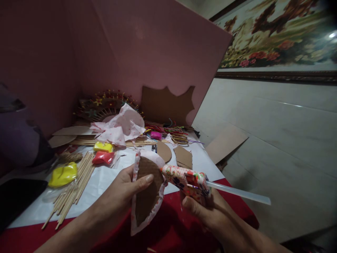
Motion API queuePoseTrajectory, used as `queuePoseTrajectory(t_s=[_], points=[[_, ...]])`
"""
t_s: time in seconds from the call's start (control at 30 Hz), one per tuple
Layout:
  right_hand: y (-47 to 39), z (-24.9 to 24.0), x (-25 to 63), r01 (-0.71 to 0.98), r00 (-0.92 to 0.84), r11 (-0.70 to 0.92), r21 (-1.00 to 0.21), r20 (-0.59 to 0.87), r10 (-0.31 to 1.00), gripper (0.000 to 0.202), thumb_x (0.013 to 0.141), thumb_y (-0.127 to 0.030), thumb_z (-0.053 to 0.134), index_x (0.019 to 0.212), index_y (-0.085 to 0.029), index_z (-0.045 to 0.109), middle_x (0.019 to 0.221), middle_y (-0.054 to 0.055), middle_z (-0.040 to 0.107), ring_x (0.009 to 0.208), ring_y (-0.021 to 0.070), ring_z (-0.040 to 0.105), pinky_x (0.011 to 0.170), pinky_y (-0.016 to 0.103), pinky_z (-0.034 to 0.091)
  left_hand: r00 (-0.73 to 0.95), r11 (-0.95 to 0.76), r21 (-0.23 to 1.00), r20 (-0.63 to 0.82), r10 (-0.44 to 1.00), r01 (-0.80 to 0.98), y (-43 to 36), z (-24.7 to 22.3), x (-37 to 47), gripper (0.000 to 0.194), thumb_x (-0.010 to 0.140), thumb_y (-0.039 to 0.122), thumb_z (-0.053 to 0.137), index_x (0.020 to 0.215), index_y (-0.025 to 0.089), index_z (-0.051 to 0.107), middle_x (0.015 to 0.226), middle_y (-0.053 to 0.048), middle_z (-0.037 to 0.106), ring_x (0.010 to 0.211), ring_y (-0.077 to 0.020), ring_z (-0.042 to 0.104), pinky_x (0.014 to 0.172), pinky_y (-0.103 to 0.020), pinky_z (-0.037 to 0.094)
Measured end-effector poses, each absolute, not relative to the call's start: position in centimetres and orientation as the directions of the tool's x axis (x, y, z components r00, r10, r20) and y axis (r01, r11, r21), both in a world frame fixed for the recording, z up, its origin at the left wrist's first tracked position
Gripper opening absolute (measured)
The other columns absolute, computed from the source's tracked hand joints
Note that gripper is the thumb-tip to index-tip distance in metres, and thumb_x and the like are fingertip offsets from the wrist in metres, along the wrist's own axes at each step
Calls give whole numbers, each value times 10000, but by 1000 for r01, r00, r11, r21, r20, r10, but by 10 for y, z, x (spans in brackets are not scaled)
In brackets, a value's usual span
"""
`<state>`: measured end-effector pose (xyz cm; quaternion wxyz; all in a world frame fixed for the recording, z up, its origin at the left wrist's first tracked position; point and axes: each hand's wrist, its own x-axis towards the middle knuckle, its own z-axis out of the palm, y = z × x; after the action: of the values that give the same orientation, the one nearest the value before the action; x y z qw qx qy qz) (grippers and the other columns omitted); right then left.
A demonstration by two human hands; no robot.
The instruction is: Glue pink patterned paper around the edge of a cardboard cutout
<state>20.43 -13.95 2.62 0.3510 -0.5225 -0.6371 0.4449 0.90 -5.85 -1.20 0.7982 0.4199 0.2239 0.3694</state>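
In my left hand (135,184) is a half-round cardboard piece (149,196) edged with pink-spotted white cloth, the thumb lying across its brown face. Flaps of the cloth (154,157) fold over its curved rim, and a loose bit stands up at the top. My right hand (207,211) grips a flower-patterned hot glue gun (176,174) by its handle. The orange nozzle meets the cloth edge on the right side of the cardboard; whether it touches cannot be made out. A long translucent glue stick (242,193) juts from the gun's back.
Wooden sticks (76,186), yellow clay (63,174) and a red clay packet (103,158) lie at left on white paper. Behind are crumpled spotted cloth (121,126), scissors (180,139) and cardboard cutouts (183,157). A pink board (158,45) stands at the back. Red cloth (237,200) covers the front edge.
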Motion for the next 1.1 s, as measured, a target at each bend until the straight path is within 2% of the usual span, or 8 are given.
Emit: queuePoseTrajectory(t_s=[0.13,0.3,0.63,0.9,1.1], points=[[-139,30,202,326,-228,46,-944,-31,973,470,887,-429,513,1321,-249,491,1202,68,621,1163,229,519,1087,417,270,641,368,847,-44,766,-382,-60,-13,9,181,818,192,610,985,178,678,854,-64,725,732,-155,642,722,-267,461],[-137,30,199,312,-238,64,-948,-12,971,474,876,-439,530,1310,-250,504,1226,68,609,1193,235,496,1075,411,290,649,376,852,-58,758,-363,-60,-15,8,201,809,196,622,1001,166,673,849,-78,723,724,-160,638,695,-264,452],[-136,36,195,297,-265,89,-951,7,964,476,882,-433,522,1317,-244,494,1224,62,613,1148,231,534,1044,405,349,680,340,883,-32,732,-324,-60,-19,7,216,807,226,633,1017,186,666,886,-70,718,758,-171,632,723,-288,445],[-134,36,195,311,-259,73,-948,-11,966,447,880,-421,528,1281,-226,533,1184,69,636,1138,239,540,1036,416,361,682,336,901,-64,729,-275,-61,-18,6,254,786,268,652,1019,166,656,913,-97,703,793,-220,635,749,-335,447],[-134,39,192,329,-259,76,-941,-12,966,375,890,-411,516,1201,-218,599,1105,57,667,1081,219,564,1042,401,343,696,347,903,-79,713,-253,-62,-14,6,279,786,264,647,1044,157,655,864,-81,682,825,-242,626,798,-374,441]])
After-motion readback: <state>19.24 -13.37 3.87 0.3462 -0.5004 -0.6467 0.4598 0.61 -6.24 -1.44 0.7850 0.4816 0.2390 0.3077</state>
